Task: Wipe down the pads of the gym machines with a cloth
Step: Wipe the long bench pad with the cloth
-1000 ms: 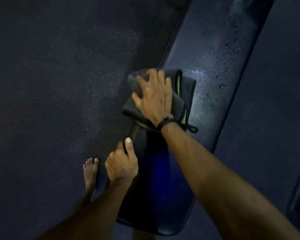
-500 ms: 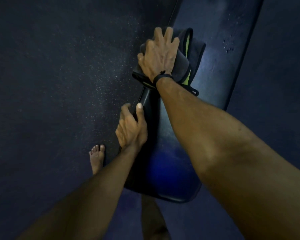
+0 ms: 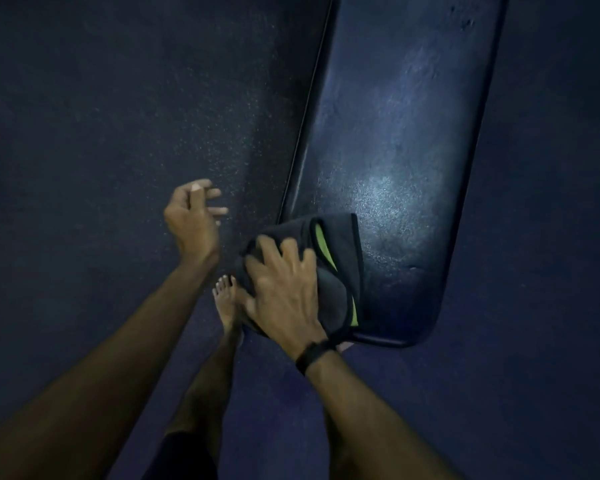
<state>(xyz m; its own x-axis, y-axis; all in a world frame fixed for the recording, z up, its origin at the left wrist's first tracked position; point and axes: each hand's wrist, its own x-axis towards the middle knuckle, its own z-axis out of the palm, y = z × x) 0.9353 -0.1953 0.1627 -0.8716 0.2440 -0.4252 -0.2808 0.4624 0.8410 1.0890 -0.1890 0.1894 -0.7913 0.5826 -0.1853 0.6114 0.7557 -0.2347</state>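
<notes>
**Cloth at the pad's near end**

The right hand [image 3: 286,299], fingers spread, presses the cloth [image 3: 329,271] onto the pad's [image 3: 395,150] near left corner. The left hand [image 3: 193,220] hangs empty, fingers loosely curled. Farther up, the pad shines damp; a few specks remain at its far end.

Bench pad [image 3: 395,150] far end cut off (top edge); near corner under cloth [image 3: 329,271].
</notes>
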